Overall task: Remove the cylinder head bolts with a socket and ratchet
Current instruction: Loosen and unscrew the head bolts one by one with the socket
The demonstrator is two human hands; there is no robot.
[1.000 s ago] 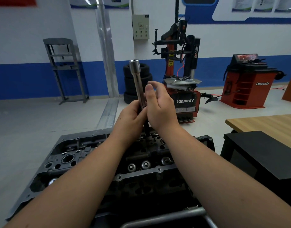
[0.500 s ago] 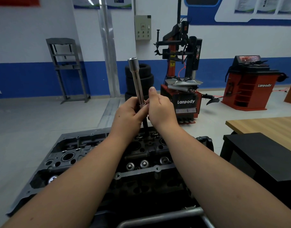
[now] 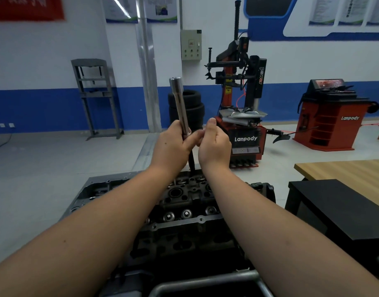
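Here, one dark cast-metal cylinder head (image 3: 184, 202) lies low in the middle of the view, and everything else is placed from it. Directly above its far edge, two bare hands meet around one long, shiny steel socket extension (image 3: 180, 106), which stands almost upright with its top tilted a little to the left. The left hand (image 3: 171, 146) is wrapped round the lower end of that bar, fingers curled on it. The right hand (image 3: 214, 144) is just beside it, fingers curled in toward the joint where a thin dark bolt shank (image 3: 191, 161) hangs down from the bar toward the head; whether those fingers actually pinch anything I cannot tell. Three round silver valve spring caps (image 3: 186, 214) sit in a row on the near side of the head. Beyond the head stand one red and black tyre changer (image 3: 242, 116) and one stack of black tyres (image 3: 193, 103). To the right of the head are one black stand (image 3: 343, 206), one wooden tabletop (image 3: 347, 170) and one red wheel balancer (image 3: 332, 116).
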